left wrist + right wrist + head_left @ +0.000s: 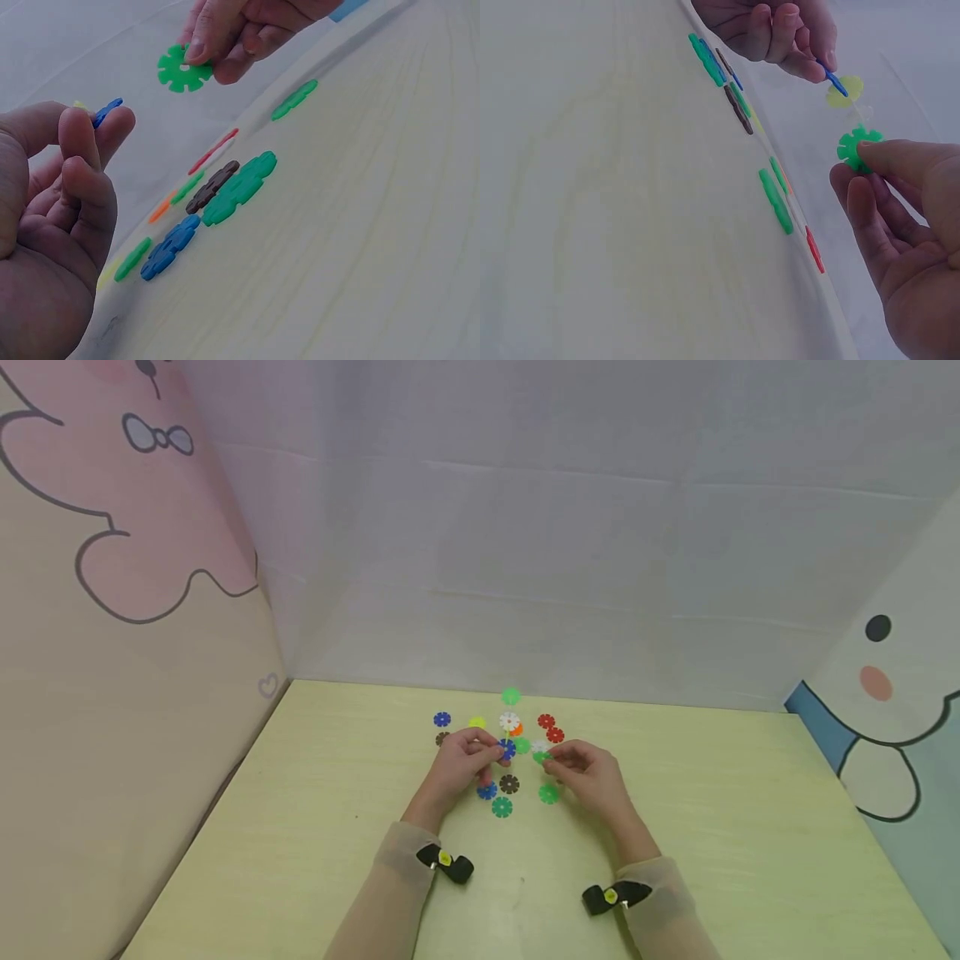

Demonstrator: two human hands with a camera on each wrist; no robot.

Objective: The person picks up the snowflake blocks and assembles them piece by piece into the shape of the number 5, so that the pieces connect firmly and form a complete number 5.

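In the head view, with twelve away from the person and the disc [507, 749] in the left hand [459, 767] as hub, that hand sits between eight and nine. The right hand [594, 777] and the disc [542, 759] in it lie between three and four. On the table [750, 827], two discs [546, 721] lie around two o'clock, one between four and five, two at six, one behind the other, and one at seven. Another lies near ten, beyond the left hand. The back wall [487, 568] stands behind the table at twelve.
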